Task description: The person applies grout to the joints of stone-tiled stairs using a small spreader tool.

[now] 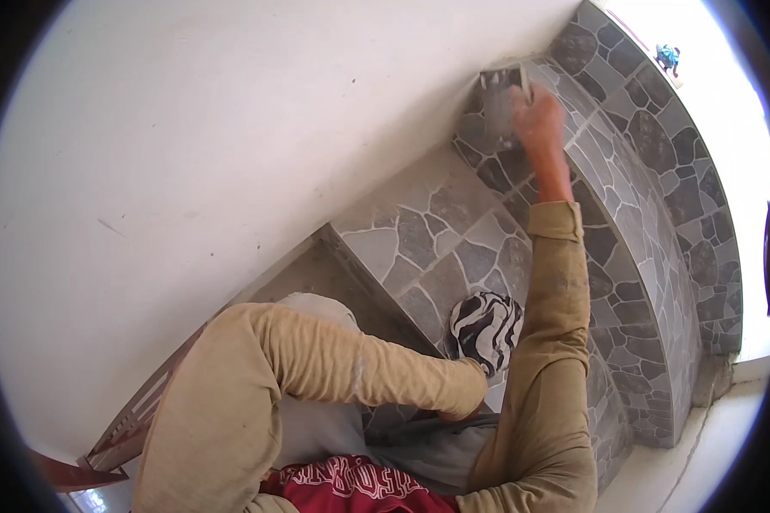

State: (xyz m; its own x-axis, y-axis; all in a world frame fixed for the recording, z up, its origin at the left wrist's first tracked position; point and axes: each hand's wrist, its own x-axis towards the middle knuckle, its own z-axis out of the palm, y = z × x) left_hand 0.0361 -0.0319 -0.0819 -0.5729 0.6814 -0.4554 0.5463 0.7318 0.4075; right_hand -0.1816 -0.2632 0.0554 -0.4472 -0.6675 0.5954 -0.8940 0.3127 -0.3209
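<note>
1. The right hand (pixel 541 120) is closed around the grip side of a flat, rectangular grey trowel (pixel 498 115), its plate facing the white wall side. This grasp probably keeps the fingers clear of the plate and lets it lie flat.
2. The trowel is at the wall end of the curved, grey stone-patterned steps (pixel 612 158), just beside the corner where they meet the smooth white wall (pixel 188 145); the arm's long reach seems to suit that far corner.
3. The trowel's long axis runs roughly away from the person, its far short edge nearest that corner.
4. The left forearm's tan sleeve (pixel 368 363) crosses the lap, perhaps for balance. The left hand is hidden, so its state cannot be told; a black-and-white patterned item (pixel 488 325) is just beyond the cuff.
</note>
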